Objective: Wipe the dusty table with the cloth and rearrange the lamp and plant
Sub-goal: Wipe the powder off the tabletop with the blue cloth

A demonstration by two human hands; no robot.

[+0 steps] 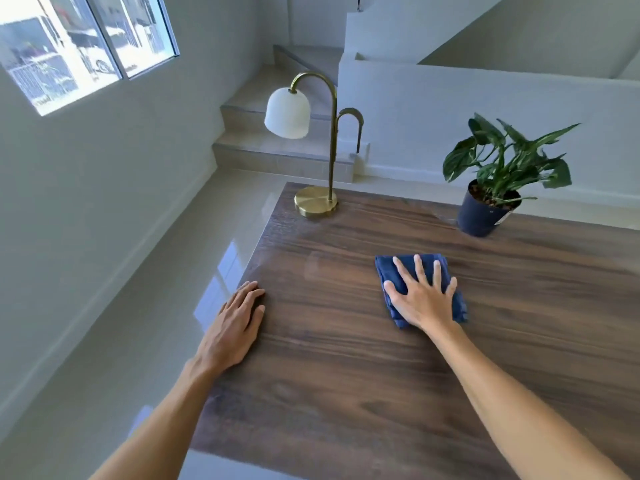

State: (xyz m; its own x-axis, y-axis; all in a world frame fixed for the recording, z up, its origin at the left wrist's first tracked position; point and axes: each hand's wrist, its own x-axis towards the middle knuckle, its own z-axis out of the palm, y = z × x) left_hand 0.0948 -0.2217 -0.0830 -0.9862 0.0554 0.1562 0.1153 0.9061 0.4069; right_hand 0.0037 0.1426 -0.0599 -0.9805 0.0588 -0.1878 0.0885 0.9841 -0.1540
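The right hand (420, 299) presses flat on the folded blue cloth (389, 271), fingers (419, 268) spread wide, gripping nothing. The left hand (232, 327) lies open on the worktop (329, 375) edge. Beyond the fingers stand the brass lamp (315, 202) and potted plant (485, 213). The cloth is soft and should slide under palm pressure; the top-heavy lamp is probably best grasped by its stem.
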